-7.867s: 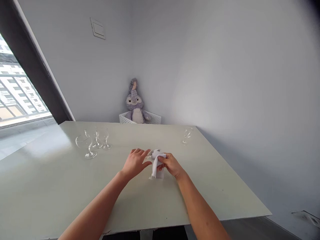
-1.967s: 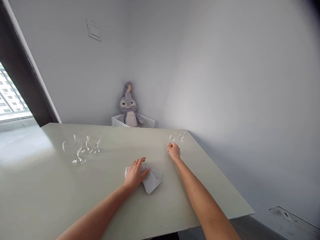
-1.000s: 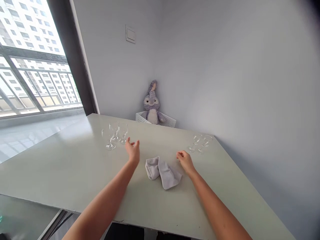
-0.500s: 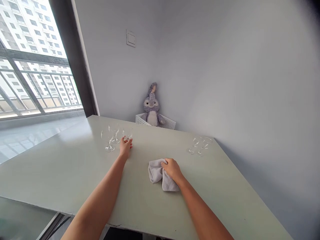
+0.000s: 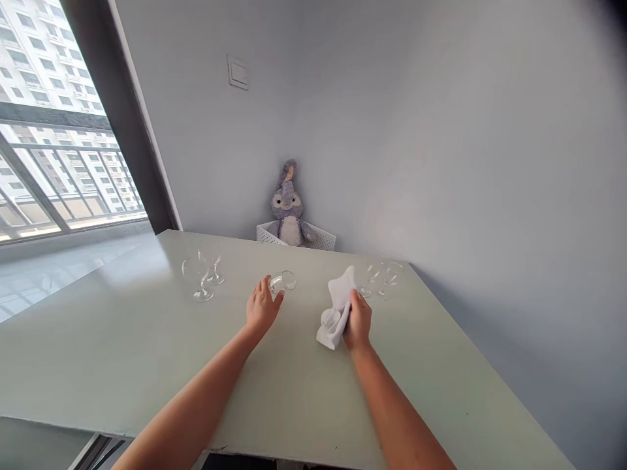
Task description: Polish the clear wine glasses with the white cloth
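Note:
My left hand (image 5: 262, 305) is closed on a small clear stemmed glass (image 5: 288, 281). The glass is tilted, its rim pointing right, and its stem is mostly hidden by my fingers. To the right, my right hand (image 5: 359, 318) grips a pale grey-white cloth (image 5: 339, 307), which hangs folded and loose above the table. A gap separates the cloth from the glass in my left hand.
Two stemmed glasses, a nearer one (image 5: 200, 279) and a farther one (image 5: 215, 266), stand on the table (image 5: 122, 339) at left. Beyond the cloth are two more, one (image 5: 375, 274) beside another (image 5: 390, 275). A plush rabbit (image 5: 290, 215) sits in a white basket (image 5: 323, 241) behind the table.
My left hand has moved right, bringing the glass away from the left pair and tilting it. My right hand has raised the cloth off the table and turned it upward.

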Available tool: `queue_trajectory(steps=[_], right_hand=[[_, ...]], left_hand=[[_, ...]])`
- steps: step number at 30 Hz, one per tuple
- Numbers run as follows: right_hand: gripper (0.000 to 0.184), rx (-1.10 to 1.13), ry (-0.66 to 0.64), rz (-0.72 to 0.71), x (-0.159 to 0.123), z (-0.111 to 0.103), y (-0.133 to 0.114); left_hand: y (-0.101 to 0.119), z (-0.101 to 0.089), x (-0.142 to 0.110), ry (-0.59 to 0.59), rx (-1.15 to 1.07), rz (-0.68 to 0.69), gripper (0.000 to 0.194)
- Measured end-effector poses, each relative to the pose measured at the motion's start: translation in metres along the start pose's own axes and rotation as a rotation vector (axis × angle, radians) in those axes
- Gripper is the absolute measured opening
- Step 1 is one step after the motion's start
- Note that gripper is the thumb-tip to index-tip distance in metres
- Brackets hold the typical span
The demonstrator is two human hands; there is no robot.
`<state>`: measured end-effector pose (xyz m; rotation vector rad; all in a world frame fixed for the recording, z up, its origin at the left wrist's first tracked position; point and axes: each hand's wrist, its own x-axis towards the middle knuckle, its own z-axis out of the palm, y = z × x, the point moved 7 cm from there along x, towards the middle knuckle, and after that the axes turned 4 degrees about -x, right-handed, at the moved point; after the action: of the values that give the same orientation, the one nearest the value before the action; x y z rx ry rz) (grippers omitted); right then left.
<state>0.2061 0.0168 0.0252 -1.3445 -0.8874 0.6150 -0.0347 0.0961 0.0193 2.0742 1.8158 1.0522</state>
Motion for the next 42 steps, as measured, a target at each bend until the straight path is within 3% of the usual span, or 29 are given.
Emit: queue_trajectory(steps=[2,5,7,11,15,20,23,26,28,32,33,34,35,38,39,40,42], right_hand=[[0.044,-0.034,-0.06,-0.116,-0.016,0.014,-0.015],[0.042,-0.104,-0.363,-0.319,-0.044,0.05,-0.037],[0.043,-0.139,-0.54,-0.365,-0.058,0.068,-0.039],[0.045,-0.152,-0.677,-0.241,-0.06,0.077,-0.021],[0.032,-0.037,-0.77,-0.006,-0.053,0.08,0.005],[0.036,0.236,-0.675,0.313,-0.034,0.07,0.027],[0.038,0.328,-0.685,0.341,-0.024,0.062,0.025],[0.031,0.268,-0.796,0.265,-0.021,0.056,0.016],[0.028,0.183,-0.918,0.194,-0.022,0.052,0.009],[0.026,0.093,-1.163,0.162,-0.027,0.043,0.005],[0.026,0.096,-1.182,0.174,-0.026,0.041,0.006],[0.027,0.107,-1.166,0.186,-0.024,0.04,0.008],[0.027,0.128,-1.114,0.199,-0.02,0.04,0.011],[0.028,0.222,-0.887,0.255,-0.011,0.043,0.019],[0.028,0.249,-0.837,0.27,-0.01,0.046,0.02],[0.028,0.263,-0.811,0.274,-0.012,0.048,0.02],[0.03,0.227,-0.84,0.248,-0.017,0.051,0.015]], left_hand=[[0.009,-0.001,-0.003,0.01,0.062,0.071,0.048],[0.019,0.001,-0.007,-0.005,0.106,0.146,0.049],[0.023,0.003,-0.011,-0.029,0.104,0.184,0.05],[0.033,0.008,-0.018,-0.093,0.07,0.288,0.048],[0.049,0.015,-0.028,-0.174,0.025,0.446,0.044],[0.063,0.006,-0.029,-0.187,0.049,0.507,0.041],[0.069,-0.005,-0.027,-0.187,0.007,0.555,0.035],[0.067,-0.01,-0.025,-0.232,-0.026,0.561,0.032],[0.062,-0.006,-0.026,-0.347,-0.078,0.499,0.037],[0.058,0.024,-0.049,-0.909,-0.31,0.348,0.048],[0.06,0.028,-0.054,-0.983,-0.345,0.33,0.05],[0.062,0.029,-0.055,-0.96,-0.35,0.321,0.049],[0.064,0.026,-0.052,-0.847,-0.322,0.33,0.045],[0.075,0.007,-0.042,-0.368,-0.122,0.464,0.04],[0.078,0.003,-0.042,-0.281,-0.056,0.512,0.043],[0.079,0.002,-0.042,-0.251,-0.013,0.537,0.043],[0.073,0.004,-0.039,-0.313,-0.022,0.482,0.04]])
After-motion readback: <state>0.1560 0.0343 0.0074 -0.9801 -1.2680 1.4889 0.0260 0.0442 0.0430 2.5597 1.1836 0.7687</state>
